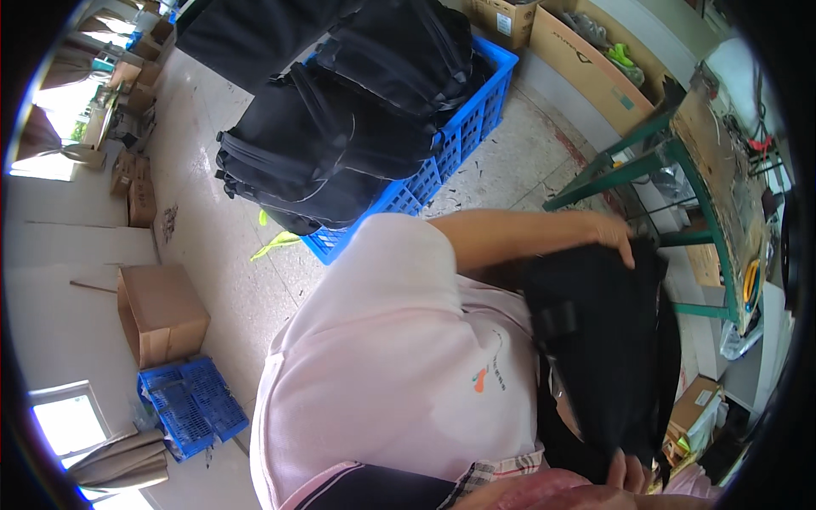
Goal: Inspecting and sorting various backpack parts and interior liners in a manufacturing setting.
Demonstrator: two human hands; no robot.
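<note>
A black backpack (608, 340) hangs in front of my pink shirt, with a webbing strap running across its front. My left hand (614, 235) reaches over from the shoulder and grips the bag's top edge. My right hand (626, 473) holds the bag's lower end at the bottom of the view, where only its fingers show. The bag is upright between the two hands, close against my body.
A large blue crate (476, 119) piled with black backpacks (340, 127) stands on the floor beyond my shoulder. A green-framed work table (680, 170) stands to the right. Cardboard boxes (161, 310) and a small blue crate (191, 408) sit by the wall.
</note>
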